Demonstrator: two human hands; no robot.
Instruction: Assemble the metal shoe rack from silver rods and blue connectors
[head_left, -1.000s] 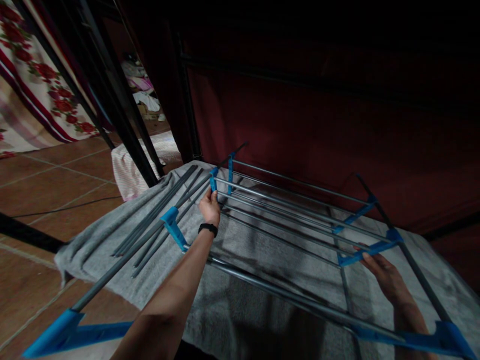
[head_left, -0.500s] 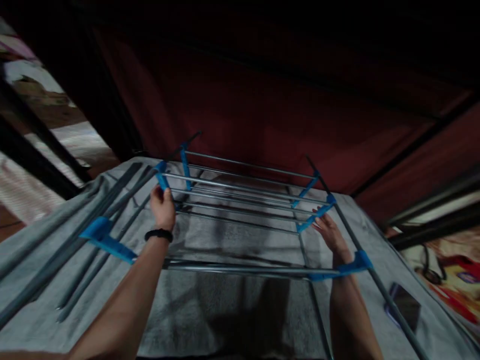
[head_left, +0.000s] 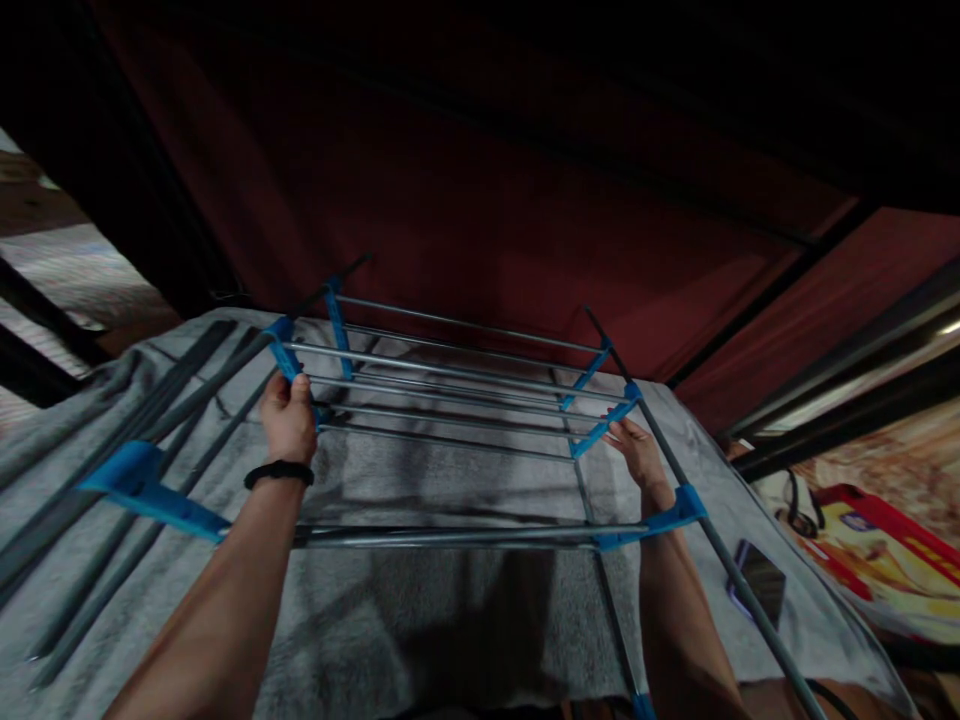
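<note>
A metal rack of grey rods joined by blue plastic connectors lies over a grey towel. My left hand, with a black band at the wrist, is closed round the blue connector on the rack's left side. My right hand reaches under the rack's right rail, and its fingers grip the blue connector there. Both forearms pass under the near cross rod.
Several loose grey rods lie on the towel at the left. A dark phone rests on the towel at the right. A dark red fabric wall with black frame bars stands behind. Printed bedding shows at far right.
The view has swung right and up, so the tiled floor and floral cloth left the picture. Both hands kept their hold on the blue connectors.
</note>
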